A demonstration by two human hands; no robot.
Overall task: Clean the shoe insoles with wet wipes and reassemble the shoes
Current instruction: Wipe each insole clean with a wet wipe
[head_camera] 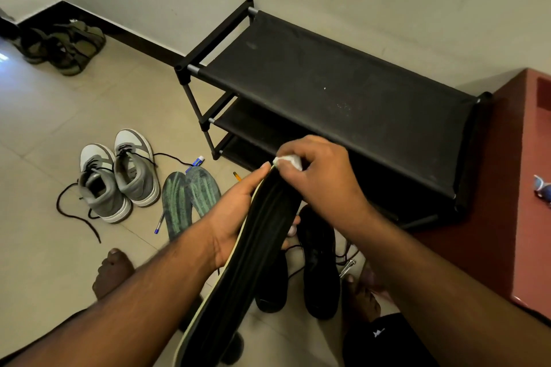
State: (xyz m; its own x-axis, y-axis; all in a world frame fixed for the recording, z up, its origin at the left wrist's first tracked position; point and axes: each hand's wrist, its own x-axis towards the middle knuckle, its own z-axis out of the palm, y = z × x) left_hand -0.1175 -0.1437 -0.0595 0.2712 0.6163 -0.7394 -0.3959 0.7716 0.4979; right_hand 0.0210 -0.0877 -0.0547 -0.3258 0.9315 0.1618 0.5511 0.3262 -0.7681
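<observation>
My left hand (235, 217) grips a long black insole (253, 253) with a pale edge, holding it at its middle. At the insole's toe end my right hand (319, 173) pinches a white wet wipe (287, 161) against it. Under the insole, two black shoes (320, 262) stand on the floor. Two green-striped insoles (190, 197) lie on the tiles next to a pair of grey and white sneakers (119, 176) with loose black laces.
A black shoe rack (328, 83) stands against the wall ahead. A red-brown table (521, 188) is at the right. Olive shoes (62, 45) sit in the far left corner. A blue pen (159, 223), a small tube (196, 161) and my bare feet (111, 271) are on the floor.
</observation>
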